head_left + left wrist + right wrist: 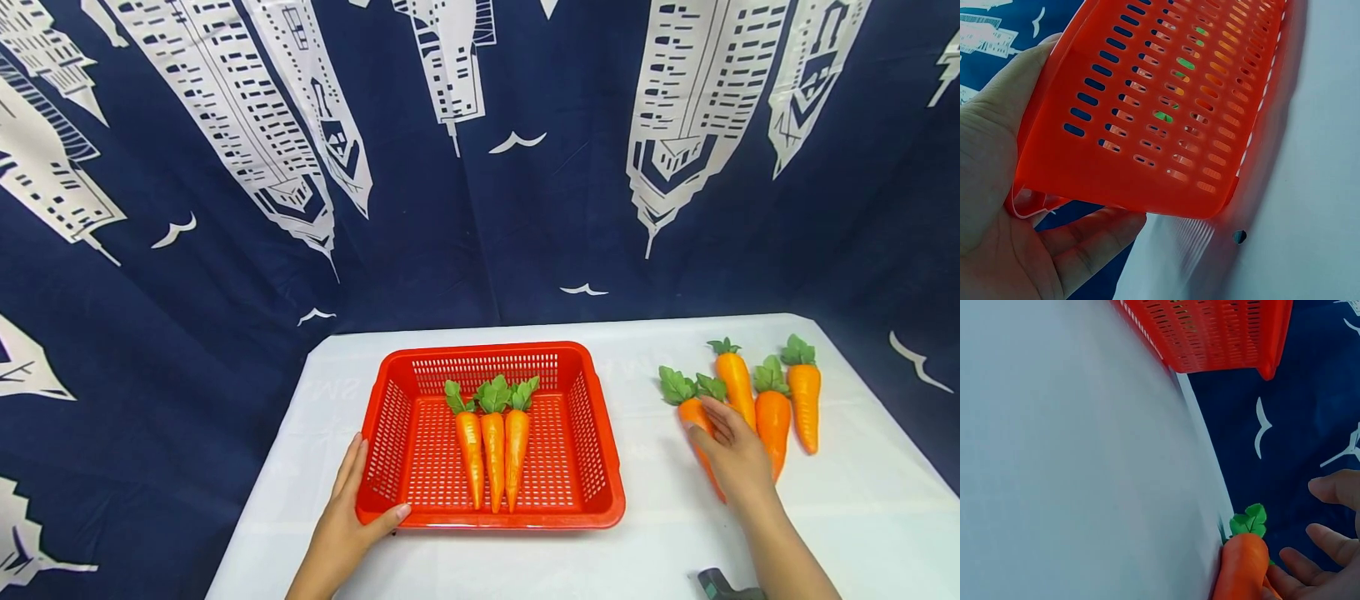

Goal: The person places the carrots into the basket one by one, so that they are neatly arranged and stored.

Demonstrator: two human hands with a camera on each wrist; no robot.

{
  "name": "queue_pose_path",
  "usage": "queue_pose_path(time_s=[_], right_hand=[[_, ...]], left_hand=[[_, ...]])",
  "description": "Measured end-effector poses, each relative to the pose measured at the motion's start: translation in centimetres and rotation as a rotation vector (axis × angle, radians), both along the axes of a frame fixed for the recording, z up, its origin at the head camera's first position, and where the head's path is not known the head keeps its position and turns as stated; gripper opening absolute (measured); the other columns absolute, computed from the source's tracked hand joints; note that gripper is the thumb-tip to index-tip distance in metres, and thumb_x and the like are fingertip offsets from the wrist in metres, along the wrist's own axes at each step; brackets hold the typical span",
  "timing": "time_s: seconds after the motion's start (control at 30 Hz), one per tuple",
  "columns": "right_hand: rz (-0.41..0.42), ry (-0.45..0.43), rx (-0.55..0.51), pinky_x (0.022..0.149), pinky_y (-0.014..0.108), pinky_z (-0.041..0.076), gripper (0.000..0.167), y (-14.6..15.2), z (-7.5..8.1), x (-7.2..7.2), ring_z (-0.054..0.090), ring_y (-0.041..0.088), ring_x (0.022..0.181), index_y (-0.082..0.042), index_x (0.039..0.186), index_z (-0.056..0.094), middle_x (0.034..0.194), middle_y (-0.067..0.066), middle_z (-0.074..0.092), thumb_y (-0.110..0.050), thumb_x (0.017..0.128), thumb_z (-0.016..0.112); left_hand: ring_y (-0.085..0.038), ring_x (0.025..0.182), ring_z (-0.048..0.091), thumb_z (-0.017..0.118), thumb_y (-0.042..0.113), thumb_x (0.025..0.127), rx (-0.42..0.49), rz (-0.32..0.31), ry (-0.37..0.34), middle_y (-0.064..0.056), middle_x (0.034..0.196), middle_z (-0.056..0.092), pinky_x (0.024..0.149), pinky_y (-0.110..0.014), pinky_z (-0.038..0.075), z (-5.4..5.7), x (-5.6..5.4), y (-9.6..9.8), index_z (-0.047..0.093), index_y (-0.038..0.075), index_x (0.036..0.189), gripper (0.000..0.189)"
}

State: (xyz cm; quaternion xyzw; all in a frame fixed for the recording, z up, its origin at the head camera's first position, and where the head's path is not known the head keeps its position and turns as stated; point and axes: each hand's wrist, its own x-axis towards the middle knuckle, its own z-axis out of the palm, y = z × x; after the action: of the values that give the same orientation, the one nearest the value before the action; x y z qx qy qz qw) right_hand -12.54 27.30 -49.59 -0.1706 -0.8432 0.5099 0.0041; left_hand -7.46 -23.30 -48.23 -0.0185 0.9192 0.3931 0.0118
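Note:
A red perforated plastic basket [510, 522] stands on the table, with three orange carrots [492, 454] with green leaves side by side inside. My left hand [343, 518] grips its near left corner, thumb over the rim and fingers along the outer side. In the left wrist view the basket wall [1122, 181] fills much of the picture. On the right, my right hand [735, 454] is over the leftmost loose carrot [693, 412] and partly covers it. In the right wrist view the fingers [1300, 565] are spread beside a carrot [1241, 565], thumb apart; contact is unclear.
Several loose carrots lie right of the basket, among them one at the back [735, 379] and one at the far right [805, 404]. A dark object [720, 583] shows at the near edge below my right wrist. Behind the white table [645, 500] hangs a navy printed cloth [480, 217].

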Motion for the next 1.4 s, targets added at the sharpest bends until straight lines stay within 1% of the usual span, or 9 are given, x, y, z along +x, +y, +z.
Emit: queue_pose_path(time_s=[0.07, 0.17, 0.3, 0.47, 0.77, 0.87, 0.97, 1.1, 1.4], right_hand=[[0.013, -0.003, 0.020, 0.120, 0.042, 0.033, 0.067, -0.1, -0.1, 0.0, 0.035, 0.040, 0.148, -0.013, 0.160, 0.030, 0.162, 0.019, 0.035, -0.044, 0.104, 0.051], [0.020, -0.018, 0.011, 0.119, 0.045, 0.034, 0.067, -0.3, -0.2, -0.2, 0.035, 0.042, 0.148, -0.014, 0.161, 0.028, 0.163, 0.021, 0.033, -0.042, 0.104, 0.051], [0.043, -0.048, 0.019, 0.117, 0.060, 0.031, 0.070, -0.4, -0.4, -0.6, 0.030, 0.048, 0.148, -0.015, 0.162, 0.025, 0.164, 0.025, 0.026, -0.042, 0.104, 0.052], [0.103, -0.070, 0.073, 0.116, 0.064, 0.030, 0.077, -0.3, -0.5, -1.1, 0.028, 0.051, 0.148, -0.013, 0.162, 0.022, 0.163, 0.029, 0.023, -0.046, 0.102, 0.055], [0.177, -0.147, 0.114, 0.111, 0.066, 0.038, 0.077, -0.8, -0.7, -2.5, 0.036, 0.052, 0.137, -0.012, 0.163, 0.019, 0.154, 0.033, 0.035, -0.029, 0.101, 0.060], [0.188, -0.132, 0.127, 0.108, 0.062, 0.043, 0.076, -1.0, -0.9, -2.7, 0.042, 0.050, 0.132, -0.008, 0.162, 0.020, 0.151, 0.033, 0.037, -0.022, 0.100, 0.061], [0.198, -0.111, 0.140, 0.107, 0.061, 0.045, 0.074, -1.1, -1.0, -2.8, 0.045, 0.049, 0.131, -0.005, 0.161, 0.021, 0.151, 0.032, 0.037, -0.017, 0.099, 0.061], [0.210, -0.105, 0.134, 0.107, 0.062, 0.044, 0.073, -1.0, -1.1, -2.9, 0.044, 0.049, 0.132, -0.005, 0.160, 0.022, 0.152, 0.032, 0.036, -0.016, 0.100, 0.060], [0.204, -0.127, 0.053, 0.110, 0.063, 0.041, 0.075, -0.8, -1.1, -3.1, 0.040, 0.052, 0.138, -0.010, 0.163, 0.016, 0.155, 0.033, 0.032, -0.015, 0.101, 0.057]], left_hand=[[-0.036, 0.154, 0.024, 0.081, 0.055, 0.079, 0.004, 0.001, 0.002, 0.016, 0.170, 0.002, 0.111, -0.072, 0.033, 0.0, 0.0, 0.0, 0.008, 0.035, 0.163, 0.113], [-0.036, 0.154, 0.023, 0.081, 0.055, 0.079, 0.006, 0.002, 0.005, 0.016, 0.170, 0.002, 0.111, -0.072, 0.033, -0.1, 0.0, 0.0, 0.008, 0.034, 0.163, 0.113], [-0.035, 0.155, 0.023, 0.082, 0.054, 0.079, 0.007, 0.001, 0.014, 0.015, 0.170, 0.003, 0.112, -0.071, 0.033, -0.2, 0.0, -0.1, 0.009, 0.033, 0.163, 0.113], [-0.034, 0.155, 0.023, 0.083, 0.052, 0.079, 0.012, 0.004, 0.016, 0.015, 0.170, 0.004, 0.112, -0.070, 0.034, -0.4, 0.0, -0.1, 0.010, 0.033, 0.163, 0.114], [-0.035, 0.154, 0.024, 0.082, 0.054, 0.079, -0.001, 0.002, 0.014, 0.014, 0.171, 0.004, 0.112, -0.070, 0.034, -0.1, -0.1, 0.0, 0.010, 0.032, 0.164, 0.114], [-0.035, 0.155, 0.023, 0.083, 0.053, 0.078, 0.002, 0.003, 0.014, 0.015, 0.170, 0.003, 0.112, -0.070, 0.033, -0.2, -0.1, 0.0, 0.010, 0.032, 0.164, 0.114], [-0.035, 0.155, 0.023, 0.083, 0.054, 0.079, -0.002, 0.003, 0.017, 0.015, 0.170, 0.003, 0.112, -0.071, 0.033, -0.2, -0.1, 0.0, 0.010, 0.032, 0.164, 0.114], [-0.035, 0.155, 0.024, 0.082, 0.054, 0.079, -0.007, 0.004, 0.017, 0.015, 0.171, 0.003, 0.112, -0.071, 0.033, -0.2, 0.0, 0.0, 0.010, 0.032, 0.164, 0.114], [-0.036, 0.155, 0.023, 0.083, 0.053, 0.079, 0.000, 0.002, 0.019, 0.014, 0.171, 0.003, 0.111, -0.072, 0.033, -0.1, 0.0, -0.1, 0.010, 0.032, 0.164, 0.114]])
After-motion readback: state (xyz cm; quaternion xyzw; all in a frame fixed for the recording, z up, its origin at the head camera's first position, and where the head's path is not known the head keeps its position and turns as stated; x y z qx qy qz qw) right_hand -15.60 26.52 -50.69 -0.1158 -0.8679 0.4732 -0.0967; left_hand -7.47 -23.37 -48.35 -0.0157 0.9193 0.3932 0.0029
